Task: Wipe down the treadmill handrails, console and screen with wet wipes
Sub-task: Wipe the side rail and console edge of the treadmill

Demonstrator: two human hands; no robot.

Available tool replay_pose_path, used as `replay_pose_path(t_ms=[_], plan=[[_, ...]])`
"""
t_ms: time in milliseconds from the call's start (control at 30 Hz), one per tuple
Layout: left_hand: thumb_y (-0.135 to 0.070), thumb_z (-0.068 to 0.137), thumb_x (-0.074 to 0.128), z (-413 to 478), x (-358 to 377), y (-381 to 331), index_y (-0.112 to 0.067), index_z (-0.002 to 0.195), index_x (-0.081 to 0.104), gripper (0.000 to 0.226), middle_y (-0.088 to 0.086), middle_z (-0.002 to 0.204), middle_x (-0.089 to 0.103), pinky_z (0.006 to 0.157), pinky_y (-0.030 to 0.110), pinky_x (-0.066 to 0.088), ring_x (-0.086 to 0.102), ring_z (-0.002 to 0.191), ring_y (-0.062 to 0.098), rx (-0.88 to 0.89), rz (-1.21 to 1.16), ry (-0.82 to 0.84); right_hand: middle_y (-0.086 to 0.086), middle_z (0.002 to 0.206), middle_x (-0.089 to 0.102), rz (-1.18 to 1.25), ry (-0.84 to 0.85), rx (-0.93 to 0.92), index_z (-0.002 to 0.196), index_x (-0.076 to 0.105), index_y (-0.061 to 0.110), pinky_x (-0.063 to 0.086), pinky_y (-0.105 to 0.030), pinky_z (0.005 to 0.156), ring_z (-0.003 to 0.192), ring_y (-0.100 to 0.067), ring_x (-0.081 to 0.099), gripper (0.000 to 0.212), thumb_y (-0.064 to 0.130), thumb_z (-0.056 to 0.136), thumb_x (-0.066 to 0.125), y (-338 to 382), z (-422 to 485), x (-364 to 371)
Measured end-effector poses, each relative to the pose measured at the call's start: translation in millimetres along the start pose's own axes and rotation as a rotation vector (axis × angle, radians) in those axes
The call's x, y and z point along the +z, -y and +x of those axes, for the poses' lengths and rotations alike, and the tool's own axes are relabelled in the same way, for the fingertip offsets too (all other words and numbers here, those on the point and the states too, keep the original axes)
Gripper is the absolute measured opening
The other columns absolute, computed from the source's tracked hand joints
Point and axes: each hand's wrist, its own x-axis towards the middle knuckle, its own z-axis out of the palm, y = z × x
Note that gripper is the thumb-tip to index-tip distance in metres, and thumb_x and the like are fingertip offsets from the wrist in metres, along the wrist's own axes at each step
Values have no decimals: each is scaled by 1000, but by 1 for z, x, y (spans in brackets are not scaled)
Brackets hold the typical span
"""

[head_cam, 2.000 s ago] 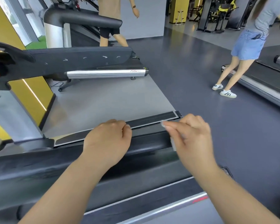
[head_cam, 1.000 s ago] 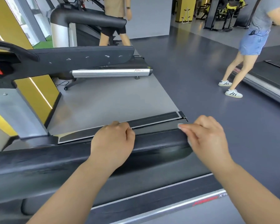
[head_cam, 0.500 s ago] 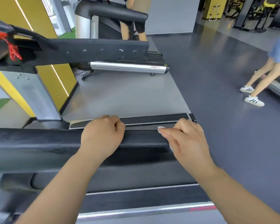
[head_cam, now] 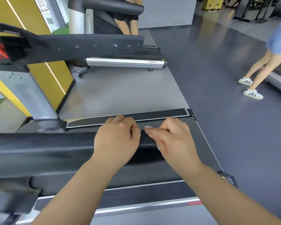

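A black padded handrail (head_cam: 47, 148) runs across the view from the left edge to its free end near the middle. My left hand (head_cam: 117, 142) grips the rail from above, fingers curled over its far side. Just to its right, my right hand (head_cam: 173, 143) holds a white wet wipe (head_cam: 147, 127) against the rail's end. Only small white bits of the wipe show at the fingertips and under the palm. The two hands are almost touching. Below the rail lies the treadmill's dark belt and silver side rail (head_cam: 144, 207).
A second treadmill (head_cam: 125, 62) with a black handrail stands beyond a grey floor mat. Its silver upright (head_cam: 28, 95) and a yellow pillar are at the left. One person stands behind it, and another in white sneakers (head_cam: 252, 94) is at the right on the dark floor.
My right hand has slid left along the rail's end toward my left hand, closing the gap. The view has swung left and down; the person at the right has shifted toward the frame edge.
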Motion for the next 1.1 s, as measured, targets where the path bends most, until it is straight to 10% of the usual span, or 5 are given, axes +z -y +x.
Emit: replay_pose_path(t_ms=[600, 733, 867, 1000, 1100], plan=[[-44, 72, 13, -1, 14, -12, -10, 75, 64, 62, 4, 76, 60, 64, 32, 38, 50, 79, 27, -213, 14, -154, 7, 75, 41, 428, -3, 328, 96, 75, 16, 44, -19, 60, 55, -12, 48, 25, 29, 95, 54, -65, -43, -25], [-37, 77, 24, -6, 28, -32, -3, 68, 59, 49, 12, 73, 56, 64, 35, 37, 49, 75, 34, -412, 93, -314, 0, 72, 51, 626, 225, 718, 75, 74, 40, 41, -12, 62, 56, -7, 49, 34, 12, 91, 61, -111, -43, -51], [-37, 87, 35, -18, 42, -56, -4, 89, 62, 42, 15, 97, 59, 97, 48, 36, 43, 94, 32, -520, 152, -327, -8, 69, 60, 802, 487, 991, 81, 68, 20, 43, -15, 48, 55, -11, 57, 18, 25, 93, 56, -147, -10, -68], [-31, 96, 45, -20, 38, -71, -11, 105, 56, 24, 1, 117, 47, 117, 41, 9, 29, 134, 25, -645, 88, -247, -1, 95, 70, 953, 719, 1067, 91, 66, 22, 52, -36, 84, 93, -22, 68, 16, 27, 97, 53, -157, 13, -52], [-36, 95, 46, -15, 39, -76, -13, 106, 56, 28, 0, 119, 45, 117, 41, 9, 23, 139, 22, -724, 98, -221, -2, 95, 68, 1148, 886, 1201, 91, 63, 17, 48, -36, 84, 81, -18, 66, 21, 28, 99, 47, -149, 28, -43]])
